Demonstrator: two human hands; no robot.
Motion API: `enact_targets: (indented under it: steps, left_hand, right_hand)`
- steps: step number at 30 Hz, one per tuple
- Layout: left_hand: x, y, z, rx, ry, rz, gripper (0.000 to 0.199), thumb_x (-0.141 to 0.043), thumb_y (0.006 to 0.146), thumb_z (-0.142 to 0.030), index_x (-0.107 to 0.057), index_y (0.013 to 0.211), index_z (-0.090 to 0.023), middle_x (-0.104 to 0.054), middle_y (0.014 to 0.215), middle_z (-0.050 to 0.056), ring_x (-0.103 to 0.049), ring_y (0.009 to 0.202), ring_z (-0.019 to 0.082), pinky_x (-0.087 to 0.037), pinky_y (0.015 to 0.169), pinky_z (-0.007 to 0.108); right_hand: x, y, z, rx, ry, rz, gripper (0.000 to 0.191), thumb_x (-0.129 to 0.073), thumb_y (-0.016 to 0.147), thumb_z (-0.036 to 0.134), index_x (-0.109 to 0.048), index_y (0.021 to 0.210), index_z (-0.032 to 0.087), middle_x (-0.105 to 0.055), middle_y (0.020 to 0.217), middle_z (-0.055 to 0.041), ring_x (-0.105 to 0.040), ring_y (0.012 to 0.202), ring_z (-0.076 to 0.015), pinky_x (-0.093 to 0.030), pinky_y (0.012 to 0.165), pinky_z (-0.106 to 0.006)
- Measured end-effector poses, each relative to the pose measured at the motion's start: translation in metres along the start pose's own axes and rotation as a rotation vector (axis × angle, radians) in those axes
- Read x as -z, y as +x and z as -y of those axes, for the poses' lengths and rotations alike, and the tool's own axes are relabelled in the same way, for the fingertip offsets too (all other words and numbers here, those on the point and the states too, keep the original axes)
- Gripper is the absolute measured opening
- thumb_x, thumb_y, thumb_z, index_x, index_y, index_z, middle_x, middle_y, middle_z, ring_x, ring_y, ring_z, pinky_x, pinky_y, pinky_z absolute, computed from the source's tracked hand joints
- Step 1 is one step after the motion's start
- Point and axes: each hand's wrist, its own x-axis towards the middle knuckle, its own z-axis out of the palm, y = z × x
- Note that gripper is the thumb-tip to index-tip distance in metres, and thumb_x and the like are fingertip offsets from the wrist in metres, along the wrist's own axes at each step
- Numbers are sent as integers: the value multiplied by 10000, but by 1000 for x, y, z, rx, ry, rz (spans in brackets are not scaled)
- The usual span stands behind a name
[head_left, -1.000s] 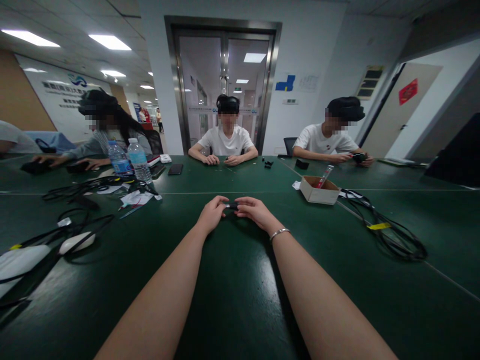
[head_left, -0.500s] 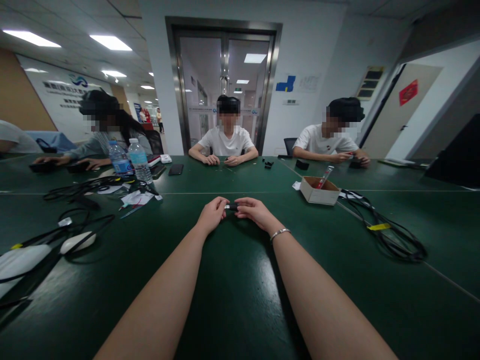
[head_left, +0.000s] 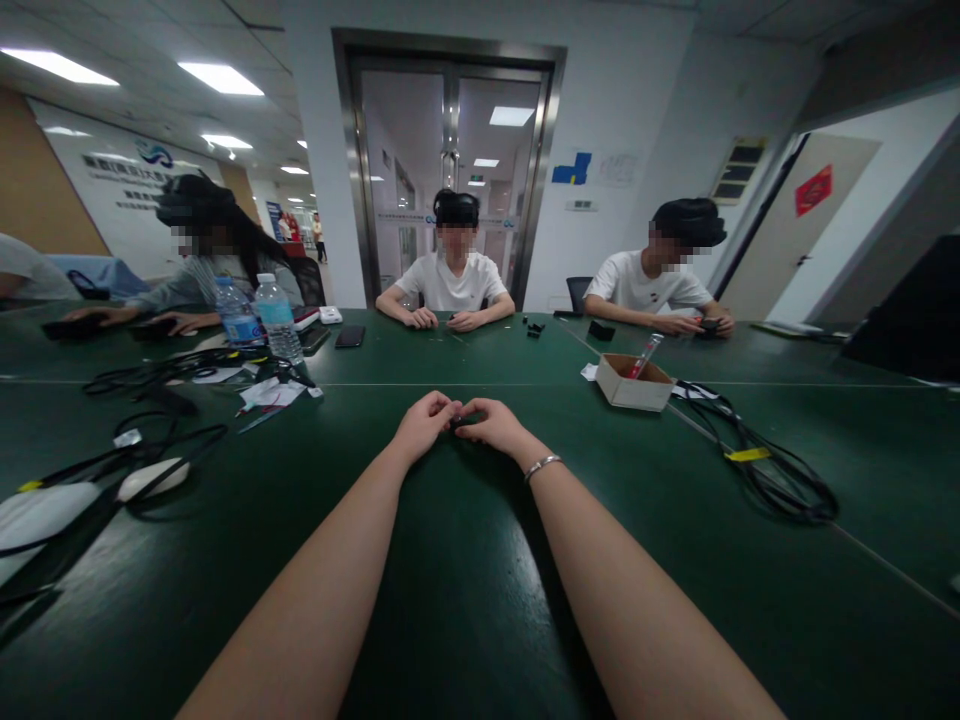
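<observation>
My left hand (head_left: 424, 428) and my right hand (head_left: 493, 424) meet over the green table, fingertips nearly touching. Both are closed in a pinch around a small black piece with a silver end (head_left: 455, 424). Only a dark bit of it shows between the fingers, and its exact kind cannot be made out. A silver bracelet (head_left: 541, 467) circles my right wrist.
To the right stand a small open box (head_left: 634, 393) and a coiled black cable (head_left: 780, 470). Bottles (head_left: 277, 322), papers, cables and a white mouse (head_left: 154, 481) lie left. Across the table (head_left: 465, 560) several people in headsets sit.
My right hand has moved left, closer to my left hand. The silver end and black body, visible between the hands before, are now mostly covered by the fingers.
</observation>
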Motion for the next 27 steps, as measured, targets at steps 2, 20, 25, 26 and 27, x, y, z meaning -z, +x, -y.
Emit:
enact_targets:
  steps: [2,20,25,26,27]
  left_hand:
    - [0,-2,-2,-5,21,36,414,-613,722,-571,-540,768,-166,-571,672,-9,-515,624,122,-386,592,231]
    - [31,-128,-72,-9,806,244,491,-358,891,-524,-462,1280,-244,-581,1060,69,-555,956,225,-432,862,387]
    - [62,-225,-103,-78,883,320,404,-431,880,-443,-508,1262,-339,-600,1158,38,-570,1017,231,-470,897,386]
    - [65,-243,-108,-145,895,321,389,-464,866,-409,-519,1250,-372,-618,1143,19,-577,1016,232,-472,907,385]
    - [68,-260,-111,-220,896,306,379,-484,852,-380,-534,1228,-404,-641,1101,-1,-587,992,230,-482,897,381]
  right_hand:
    - [-6,-1,6,11,66,10,198,-704,683,61,-601,833,139,-614,635,23,-512,413,-58,-371,359,-143]
    - [72,-112,-17,-26,236,-167,465,-797,602,417,-457,822,188,-627,670,11,-550,445,-93,-429,385,-179]
    - [130,-207,-12,-96,127,-242,425,-744,666,518,-559,863,190,-667,927,-102,-578,553,-134,-512,504,-268]
    - [141,-226,-11,-120,99,-256,428,-738,664,540,-596,882,200,-664,967,-122,-593,585,-158,-529,529,-297]
    - [152,-244,-11,-154,65,-274,438,-734,650,569,-634,891,218,-662,991,-140,-604,602,-182,-541,540,-324]
